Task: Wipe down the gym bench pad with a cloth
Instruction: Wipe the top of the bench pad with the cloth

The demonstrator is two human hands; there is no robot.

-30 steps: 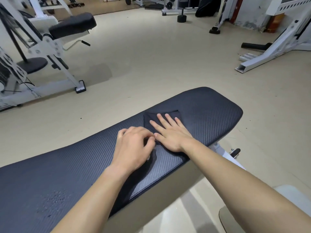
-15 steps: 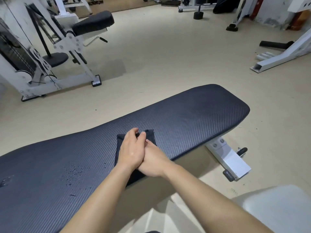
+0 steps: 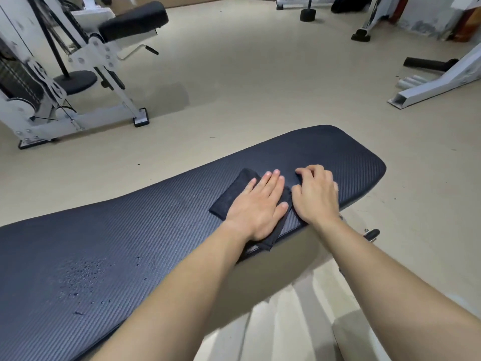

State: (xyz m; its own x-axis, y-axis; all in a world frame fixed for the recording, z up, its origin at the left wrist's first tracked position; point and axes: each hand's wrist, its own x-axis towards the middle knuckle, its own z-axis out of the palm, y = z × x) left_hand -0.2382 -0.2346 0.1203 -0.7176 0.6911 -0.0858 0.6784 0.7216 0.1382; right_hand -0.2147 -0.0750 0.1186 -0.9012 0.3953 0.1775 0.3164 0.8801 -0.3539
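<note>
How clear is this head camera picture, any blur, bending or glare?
Head view: wide-angle bending curves the bench pad; soft, even light, no glare; the droplets, cloth and both hands, left hand, right hand, look sharp; forearms near the lower edge blur slightly.

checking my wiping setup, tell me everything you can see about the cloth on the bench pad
The cloth is a dark, nearly black fabric with a hemmed edge, folded into a flat rectangle. It lies on the textured dark bench pad, towards its right end, with its near corner reaching over the pad's front edge. The left hand presses flat on it, fingers extended, covering most of its middle. The right hand rests curled on the pad at its right edge; whether it touches the cloth is unclear. Water droplets sit further left, apart from the cloth.
</note>
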